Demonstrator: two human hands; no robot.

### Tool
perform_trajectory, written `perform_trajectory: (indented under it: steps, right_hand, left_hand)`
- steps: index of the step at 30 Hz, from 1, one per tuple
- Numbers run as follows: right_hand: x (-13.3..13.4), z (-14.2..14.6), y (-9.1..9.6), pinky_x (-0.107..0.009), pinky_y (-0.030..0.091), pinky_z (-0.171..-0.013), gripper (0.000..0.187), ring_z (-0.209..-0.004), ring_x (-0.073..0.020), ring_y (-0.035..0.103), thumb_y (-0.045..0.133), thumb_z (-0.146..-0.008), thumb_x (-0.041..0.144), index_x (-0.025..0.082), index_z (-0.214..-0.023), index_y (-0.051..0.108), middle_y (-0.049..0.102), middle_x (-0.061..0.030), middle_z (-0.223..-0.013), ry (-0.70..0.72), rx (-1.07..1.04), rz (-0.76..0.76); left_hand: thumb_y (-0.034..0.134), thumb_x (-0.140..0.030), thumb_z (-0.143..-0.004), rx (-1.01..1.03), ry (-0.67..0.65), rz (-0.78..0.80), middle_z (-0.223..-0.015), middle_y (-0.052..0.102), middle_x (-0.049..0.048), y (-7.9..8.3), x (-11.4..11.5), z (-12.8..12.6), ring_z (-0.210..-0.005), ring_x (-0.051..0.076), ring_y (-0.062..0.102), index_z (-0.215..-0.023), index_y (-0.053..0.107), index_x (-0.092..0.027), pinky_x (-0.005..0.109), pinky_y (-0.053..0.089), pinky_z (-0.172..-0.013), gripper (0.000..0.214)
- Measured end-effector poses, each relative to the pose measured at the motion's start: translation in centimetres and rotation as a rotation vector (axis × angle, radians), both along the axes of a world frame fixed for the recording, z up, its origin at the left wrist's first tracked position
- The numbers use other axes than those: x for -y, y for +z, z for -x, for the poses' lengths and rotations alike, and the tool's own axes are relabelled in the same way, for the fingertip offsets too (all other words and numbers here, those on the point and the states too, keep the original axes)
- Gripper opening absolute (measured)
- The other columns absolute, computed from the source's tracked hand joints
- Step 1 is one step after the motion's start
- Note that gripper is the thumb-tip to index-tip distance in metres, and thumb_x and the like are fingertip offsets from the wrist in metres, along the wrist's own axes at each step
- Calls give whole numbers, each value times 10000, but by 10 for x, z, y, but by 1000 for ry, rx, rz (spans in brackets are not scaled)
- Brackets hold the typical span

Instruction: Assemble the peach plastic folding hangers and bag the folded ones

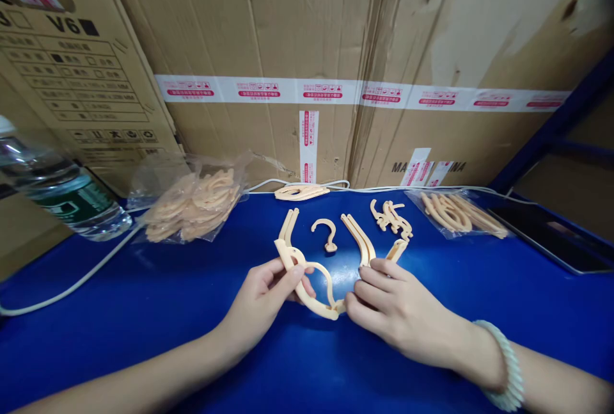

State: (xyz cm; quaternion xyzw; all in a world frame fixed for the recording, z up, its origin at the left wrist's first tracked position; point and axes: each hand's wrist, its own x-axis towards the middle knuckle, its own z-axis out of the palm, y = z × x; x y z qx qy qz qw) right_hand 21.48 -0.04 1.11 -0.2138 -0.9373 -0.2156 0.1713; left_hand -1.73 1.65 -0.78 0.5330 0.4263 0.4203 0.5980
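Observation:
A cream plastic folding hanger (pixel 314 306) spans both hands low over the blue table, its curved arms joined by a pivot at the bottom. My left hand (pixel 268 289) is closed round its left arm, thumb on top. The other side is gripped by my right hand (pixel 400 305), whose fingers hide part of it; an arm end sticks out above them. Just beyond lie a loose hanger hook (pixel 330 232), a pair of slim arm pieces (pixel 288 227) on the left and another pair of arm pieces (pixel 359 238) near my right fingertips.
A pile of hooks (pixel 391 219) lies behind my right hand. Plastic bags of hanger parts stand left (pixel 196 203) and right (pixel 455 212). Further out are a water bottle (pixel 71 196), a dark flat device (pixel 551 238) and a white cable (pixel 91 276). Cardboard (pixel 259 139) walls the back.

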Motion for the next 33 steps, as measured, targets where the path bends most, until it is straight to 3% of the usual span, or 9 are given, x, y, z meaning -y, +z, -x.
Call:
perform_trajectory:
  steps: [4,7,9,11,13,19,25,33]
  right_hand:
    - [-3,-12,8,-343,351,-716,222,-653,-174,474,436,-978,86,162,-842,594,576,-24,-686,33,-58,-72]
    - [-16,-32,15,-382,399,-803,208,-726,-190,523,387,-973,72,142,-1028,576,616,-50,-786,-33,-172,83]
    - [-28,-48,18,-469,382,-953,286,-913,-227,568,378,-935,32,130,-1148,541,636,-85,-910,-105,-189,195]
    - [-40,-61,18,-566,270,-1081,313,-1184,-278,502,385,-894,-1,163,-1085,570,640,-101,-1029,-164,-118,275]
    - [-50,-69,14,-609,216,-1111,291,-1306,-302,411,403,-872,-4,190,-966,597,631,-96,-1102,-182,-39,340]
    - [-54,-69,3,-427,495,-888,288,-1056,-247,558,419,-894,13,169,-1031,619,570,-130,-1151,-237,-27,485]
    - [-37,-57,13,-321,537,-761,284,-836,-189,620,453,-920,62,171,-1147,585,593,-94,-1012,-303,-125,585]
    - [-27,-41,13,-379,543,-819,394,-947,-227,595,525,-935,132,182,-1325,503,543,-121,-1132,-289,-55,597]
  left_hand:
    - [685,-508,-814,125,69,145,-551,620,-7,4,-3,0,-519,124,575,-810,682,-129,230,517,-548,379]
    - [726,-500,-784,176,76,158,-587,629,-5,7,-2,0,-562,134,590,-852,678,-128,250,542,-584,381]
    - [716,-503,-798,164,41,142,-632,655,10,7,-2,1,-612,150,619,-907,678,-124,275,560,-634,397]
    - [689,-504,-826,140,15,132,-655,667,18,6,-1,1,-637,160,633,-944,674,-120,293,567,-661,402]
    - [677,-506,-835,134,10,122,-662,669,20,6,0,2,-641,162,635,-953,670,-120,300,568,-667,404]
    - [677,-514,-834,145,-2,121,-664,676,21,7,-1,1,-628,158,632,-919,665,-126,295,567,-657,397]
    - [698,-538,-807,143,2,121,-647,670,14,7,-1,1,-615,150,628,-917,671,-125,280,565,-643,429]
    - [696,-546,-806,137,-5,126,-648,672,11,7,-2,0,-617,146,629,-927,671,-124,272,560,-639,440]
